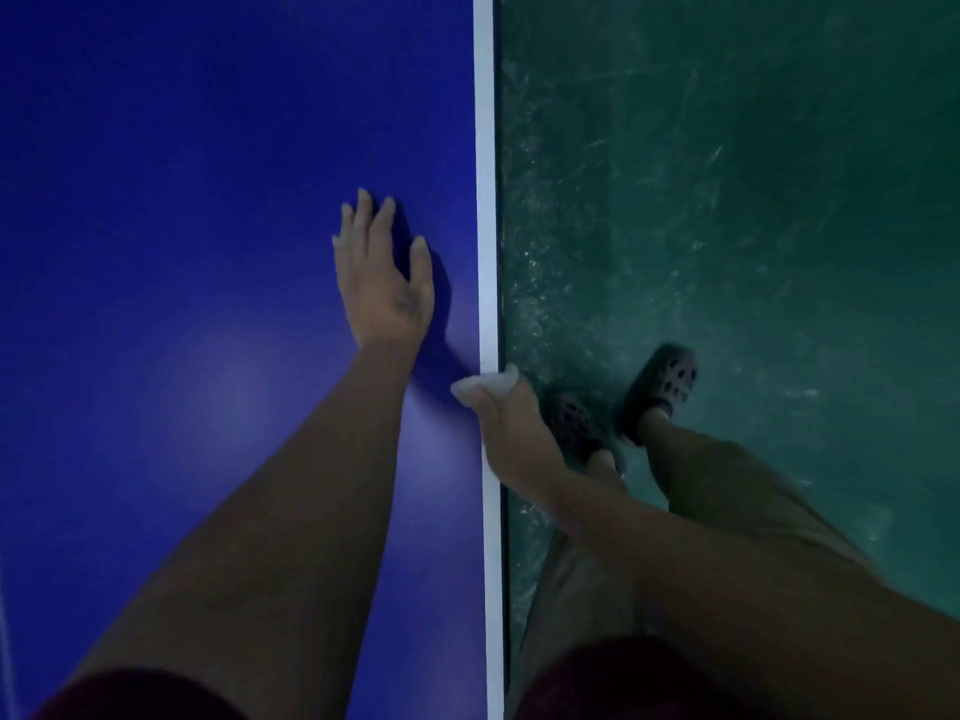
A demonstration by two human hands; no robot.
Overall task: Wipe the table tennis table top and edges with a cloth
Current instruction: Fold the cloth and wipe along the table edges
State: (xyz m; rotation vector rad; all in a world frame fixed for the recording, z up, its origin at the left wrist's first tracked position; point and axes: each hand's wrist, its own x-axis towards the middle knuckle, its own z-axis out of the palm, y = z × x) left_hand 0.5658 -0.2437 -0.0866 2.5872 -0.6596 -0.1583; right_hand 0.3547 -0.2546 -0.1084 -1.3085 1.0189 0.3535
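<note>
The blue table tennis table top [182,226] fills the left half of the view, with a white line [485,200] along its right edge. My left hand [382,275] lies flat on the blue surface, fingers straight and spread, a little left of the white line. My right hand [506,428] grips a small pale cloth [483,387] and holds it against the table's side edge, over the white line. Most of the cloth is hidden inside my fingers.
A scuffed green floor [753,200] lies to the right of the table. My own legs in brown trousers [727,501] and dark perforated clogs [662,389] stand close beside the table edge.
</note>
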